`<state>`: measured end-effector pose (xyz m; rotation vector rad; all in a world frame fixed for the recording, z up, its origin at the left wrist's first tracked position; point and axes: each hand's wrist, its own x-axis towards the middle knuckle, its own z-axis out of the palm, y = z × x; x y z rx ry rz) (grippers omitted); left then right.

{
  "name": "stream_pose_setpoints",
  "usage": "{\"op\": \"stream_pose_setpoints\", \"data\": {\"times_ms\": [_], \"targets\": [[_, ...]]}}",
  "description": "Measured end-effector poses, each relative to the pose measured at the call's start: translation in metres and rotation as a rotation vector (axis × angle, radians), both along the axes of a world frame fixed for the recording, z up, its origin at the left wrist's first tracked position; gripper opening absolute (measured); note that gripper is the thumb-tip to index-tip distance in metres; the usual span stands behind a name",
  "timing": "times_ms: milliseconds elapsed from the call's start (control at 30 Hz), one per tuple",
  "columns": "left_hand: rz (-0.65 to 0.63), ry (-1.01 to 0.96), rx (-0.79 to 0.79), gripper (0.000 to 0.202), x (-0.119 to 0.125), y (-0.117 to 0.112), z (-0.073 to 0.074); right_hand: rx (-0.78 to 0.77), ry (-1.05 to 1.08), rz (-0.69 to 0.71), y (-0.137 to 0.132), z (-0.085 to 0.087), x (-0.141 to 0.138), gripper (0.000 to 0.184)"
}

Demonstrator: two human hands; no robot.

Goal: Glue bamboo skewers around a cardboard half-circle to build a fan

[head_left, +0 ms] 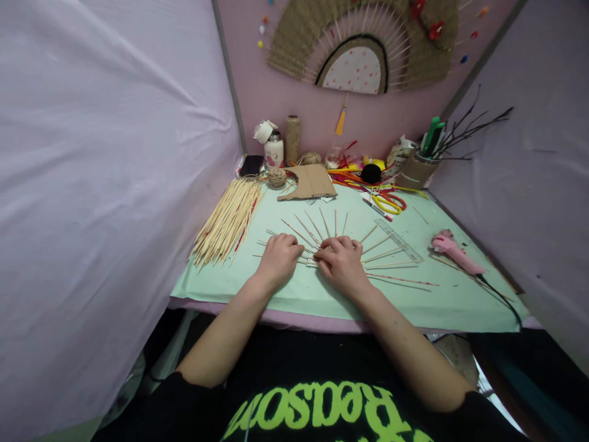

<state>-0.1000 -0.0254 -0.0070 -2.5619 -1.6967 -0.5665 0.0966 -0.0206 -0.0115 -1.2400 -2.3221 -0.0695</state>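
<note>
The mint-green surface (294, 299) runs up to a pink wall, where a woven fan (354, 69) hangs above the back edge. Thin sticks (391, 266) radiate over the middle of the surface, toward its front edge. A thick bundle of loose sticks (226, 222) lies along the left edge. A cut cardboard piece (311, 182) sits near the back edge. The right hand (341, 261) rests where the radiating sticks converge, fingers bent and close together; the left hand (280, 256) lies just beside it over the left-pointing sticks, fingers curled together. I cannot tell whether either pinches a stick. Near the right edge lies a pink glue gun (456, 253); between it and the right hand, a clear ruler (399, 240). A twine ball (277, 178) sits near the back left corner.
</note>
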Motion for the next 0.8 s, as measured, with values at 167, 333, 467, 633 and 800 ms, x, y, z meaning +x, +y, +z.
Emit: {"op": "stream_pose_setpoints", "data": {"times_ms": [167, 333, 467, 633, 800], "targets": [[0.007, -0.002, 0.0, 0.023, 0.0004, -0.0002, 0.0006, -0.002, 0.016, 0.006, 0.0003, -0.0009, 0.0003, 0.018], [0.008, 0.0, 0.006, 0.022, 0.0003, -0.0002, 0.0003, -0.014, 0.036, 0.004, 0.0003, -0.0018, 0.0003, 0.017], [0.003, 0.002, -0.001, 0.022, 0.0, 0.0, 0.0001, -0.019, 0.027, 0.001, 0.0, -0.0014, 0.0003, 0.017], [0.007, 0.002, -0.008, 0.023, 0.0005, -0.0003, 0.0013, -0.022, 0.03, -0.001, -0.0004, -0.0004, 0.0001, 0.017], [0.012, 0.013, -0.003, 0.021, 0.0008, -0.0008, 0.0017, -0.022, 0.038, -0.003, 0.0001, -0.0012, 0.0001, 0.016]]}}
